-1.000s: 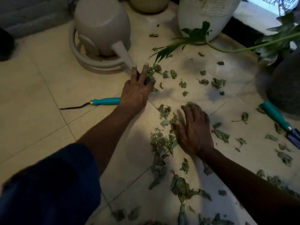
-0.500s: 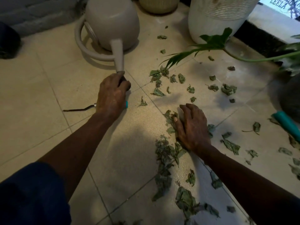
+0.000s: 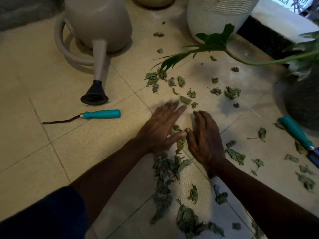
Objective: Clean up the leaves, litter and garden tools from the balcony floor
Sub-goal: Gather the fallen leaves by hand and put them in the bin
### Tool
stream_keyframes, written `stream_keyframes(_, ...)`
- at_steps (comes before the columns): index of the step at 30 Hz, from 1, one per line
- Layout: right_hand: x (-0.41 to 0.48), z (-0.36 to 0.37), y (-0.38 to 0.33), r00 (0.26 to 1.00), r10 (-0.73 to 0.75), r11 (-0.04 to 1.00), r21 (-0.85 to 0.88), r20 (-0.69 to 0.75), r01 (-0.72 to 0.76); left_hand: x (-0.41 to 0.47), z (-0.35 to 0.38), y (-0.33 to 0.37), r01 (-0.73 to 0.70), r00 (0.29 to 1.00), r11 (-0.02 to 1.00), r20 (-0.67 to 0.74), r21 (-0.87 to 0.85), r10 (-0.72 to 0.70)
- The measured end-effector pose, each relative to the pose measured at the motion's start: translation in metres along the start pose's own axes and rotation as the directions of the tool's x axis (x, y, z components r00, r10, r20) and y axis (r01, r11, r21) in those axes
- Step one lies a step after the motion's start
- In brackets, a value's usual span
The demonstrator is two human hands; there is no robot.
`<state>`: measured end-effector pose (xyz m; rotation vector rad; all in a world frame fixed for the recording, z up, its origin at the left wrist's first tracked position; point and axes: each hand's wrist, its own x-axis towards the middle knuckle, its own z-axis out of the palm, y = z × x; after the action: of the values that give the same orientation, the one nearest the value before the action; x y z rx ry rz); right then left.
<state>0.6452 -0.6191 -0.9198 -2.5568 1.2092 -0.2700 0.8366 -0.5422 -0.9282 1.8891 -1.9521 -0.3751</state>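
Green dried leaves [image 3: 165, 168] lie scattered over the beige tiled balcony floor [image 3: 34, 83], densest in a strip running from between the wrists down to the bottom edge. Left hand [image 3: 160, 131] and right hand [image 3: 205, 140] are both flat on the tile, fingers straight, gripping nothing; their thumb tips meet over a small clump of leaves caught between the palms. Left fingertips are motion-blurred, just short of a loose leaf. More leaves are spread ahead of the hands and out toward the right edge. Teal-handled weeder [image 3: 101, 114] lies flat left of the left hand, well apart from it, thin dark blade pointing left, with a wide stretch of tile between. Second teal-handled tool [image 3: 293, 130] lies at the right edge, blade end cut off by the frame, leaves close around it. Grey watering can [image 3: 96, 23] stands at the far left, its black rose [image 3: 94, 97] resting on the floor just beyond the weeder handle. White ribbed pot [image 3: 215, 14] stands at the far centre; a green plant frond [image 3: 212, 42] droops over the far leaves. Dark pot [image 3: 303, 104] crowds the right side beside the second tool. Blue sleeve [image 3: 43, 218] fills the bottom left.
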Motion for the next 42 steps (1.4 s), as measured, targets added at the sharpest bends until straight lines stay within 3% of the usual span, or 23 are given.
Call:
stream_keyframes(1, 0.001, 0.0, 0.002, 0.999, 0.017, 0.999, -0.029, -0.031, -0.018, 0.01, -0.007, -0.007, -0.009, 0.997, 1.0, -0.074, -0.001, 0.009)
stream_keyframes(3, 0.0, 0.001, 0.006, 0.993, 0.107, 0.988, -0.106, -0.058, -0.112, 0.042, -0.022, -0.035, 0.142, 0.971, 0.989, -0.199, 0.042, -0.132)
stream_keyframes(5, -0.007, 0.005, 0.01, 0.978, 0.207, 0.967, -0.15, -0.018, -0.207, 0.078, -0.036, -0.07, 0.347, 0.923, 0.934, -0.206, 0.089, -0.324)
stream_keyframes(7, -0.013, 0.01, 0.015, 0.973, 0.231, 0.962, -0.151, 0.002, -0.228, 0.109, -0.041, -0.092, 0.415, 0.904, 0.905, -0.153, 0.092, -0.399)
stream_keyframes(9, -0.016, 0.01, 0.016, 0.982, 0.189, 0.973, -0.135, -0.006, -0.188, 0.122, -0.038, -0.092, 0.332, 0.941, 0.943, -0.082, 0.033, -0.328)
stream_keyframes(12, -0.016, 0.01, 0.019, 0.984, 0.17, 0.981, -0.084, -0.045, -0.174, 0.126, -0.023, -0.071, 0.089, 0.996, 0.995, 0.013, -0.052, -0.088)
stream_keyframes(16, -0.019, 0.011, 0.018, 0.98, 0.152, 0.988, 0.041, -0.126, -0.148, 0.085, -0.004, -0.027, -0.154, 0.967, 0.983, 0.189, -0.098, 0.17)
stream_keyframes(19, -0.013, 0.002, 0.012, 0.969, 0.155, 0.978, 0.17, -0.194, -0.122, 0.032, -0.009, -0.001, -0.28, 0.95, 0.939, 0.081, -0.201, 0.301)
stream_keyframes(21, 0.011, -0.007, 0.012, 0.975, 0.141, 0.977, 0.185, -0.173, -0.109, 0.006, -0.01, -0.002, -0.224, 0.975, 0.96, -0.03, -0.17, 0.222)
stream_keyframes(23, 0.043, -0.014, 0.016, 0.994, 0.107, 0.987, 0.127, -0.037, -0.101, -0.01, -0.01, -0.012, -0.046, 0.997, 0.994, -0.07, -0.096, 0.04)
stream_keyframes(26, 0.06, -0.017, 0.015, 0.973, 0.035, 0.996, 0.069, 0.229, -0.052, -0.024, -0.005, -0.017, 0.086, 0.996, 0.995, 0.027, -0.059, -0.084)
stream_keyframes(32, -0.034, -0.017, -0.001, 0.919, -0.282, 0.957, 0.143, 0.275, 0.251, -0.068, -0.002, 0.024, -0.075, 0.984, 0.976, 0.141, -0.204, 0.105)
stream_keyframes(34, -0.052, -0.019, 0.006, 0.913, -0.342, 0.936, -0.006, 0.224, 0.352, -0.085, 0.0, 0.032, -0.171, 0.975, 0.984, 0.134, -0.054, 0.176)
stream_keyframes(37, -0.06, -0.021, 0.015, 0.926, -0.29, 0.893, -0.279, 0.242, 0.353, -0.089, 0.003, 0.034, -0.213, 0.97, 0.957, 0.16, 0.196, 0.183)
stream_keyframes(42, -0.054, -0.017, 0.009, 0.877, -0.412, 0.778, -0.405, 0.246, 0.48, -0.06, 0.012, 0.032, -0.202, 0.979, 0.942, 0.035, 0.268, 0.2)
